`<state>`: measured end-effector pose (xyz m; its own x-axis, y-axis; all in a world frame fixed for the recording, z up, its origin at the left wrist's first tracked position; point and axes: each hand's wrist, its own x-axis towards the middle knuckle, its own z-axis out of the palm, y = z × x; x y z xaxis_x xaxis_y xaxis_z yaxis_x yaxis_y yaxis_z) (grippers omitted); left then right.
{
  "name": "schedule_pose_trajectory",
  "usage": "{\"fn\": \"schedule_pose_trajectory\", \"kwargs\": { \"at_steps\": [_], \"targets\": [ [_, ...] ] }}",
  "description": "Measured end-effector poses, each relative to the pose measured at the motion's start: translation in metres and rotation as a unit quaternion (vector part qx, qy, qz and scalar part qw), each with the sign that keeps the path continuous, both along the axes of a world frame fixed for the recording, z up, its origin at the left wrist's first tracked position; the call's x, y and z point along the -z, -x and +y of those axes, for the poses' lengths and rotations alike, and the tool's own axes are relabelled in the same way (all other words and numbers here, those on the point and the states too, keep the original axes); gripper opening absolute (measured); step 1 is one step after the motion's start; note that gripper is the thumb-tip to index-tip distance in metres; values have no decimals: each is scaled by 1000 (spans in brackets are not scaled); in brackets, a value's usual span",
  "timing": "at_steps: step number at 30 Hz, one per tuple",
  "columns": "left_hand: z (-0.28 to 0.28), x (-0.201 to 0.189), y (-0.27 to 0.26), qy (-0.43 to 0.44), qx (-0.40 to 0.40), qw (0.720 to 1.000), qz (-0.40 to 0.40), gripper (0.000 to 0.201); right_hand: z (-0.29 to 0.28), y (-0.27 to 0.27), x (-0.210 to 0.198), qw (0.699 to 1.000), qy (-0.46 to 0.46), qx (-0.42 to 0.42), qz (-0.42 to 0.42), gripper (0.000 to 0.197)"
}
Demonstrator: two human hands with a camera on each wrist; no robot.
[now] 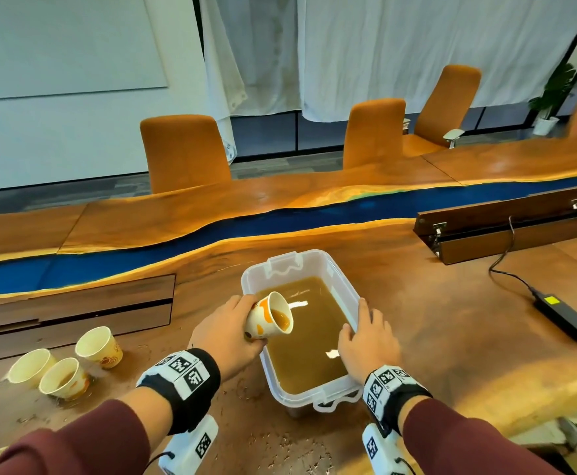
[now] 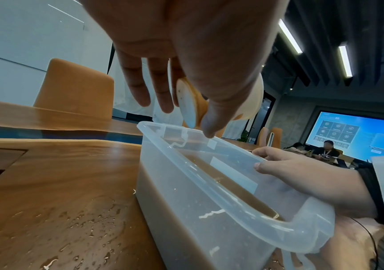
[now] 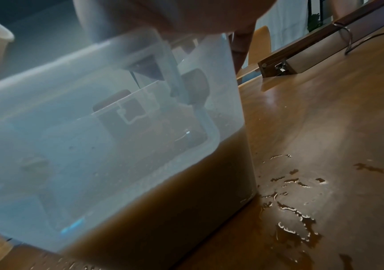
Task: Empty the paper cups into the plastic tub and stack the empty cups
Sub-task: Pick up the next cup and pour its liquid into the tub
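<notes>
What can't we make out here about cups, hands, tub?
- Left hand fingers behind the tilted cup: hidden in head view.
- Right hand fingertips over the tub rim: right wrist view blurred.
- Fill of the table cups: too small, only one shows liquid.

bench point(image 1: 434, 296): brown wood, blue stripe down its middle | plastic tub point(image 1: 340, 286) of brown water stood on it | three paper cups point(image 1: 62, 368) stood close together at its left | black charger point(image 1: 564, 313) lay at right | wet spots beside tub
</notes>
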<state>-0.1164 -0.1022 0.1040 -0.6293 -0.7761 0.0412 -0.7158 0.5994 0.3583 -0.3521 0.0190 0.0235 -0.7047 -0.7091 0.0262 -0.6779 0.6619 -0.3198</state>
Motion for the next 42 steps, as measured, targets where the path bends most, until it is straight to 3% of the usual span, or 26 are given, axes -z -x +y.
{"fn": "schedule_pose_trajectory", "kwargs": {
  "at_steps": [42],
  "targets": [
    [-4,-3,5,54,20,997,-52,64,-1,4,5,1000,5,4,-12,67]
  ]
}}
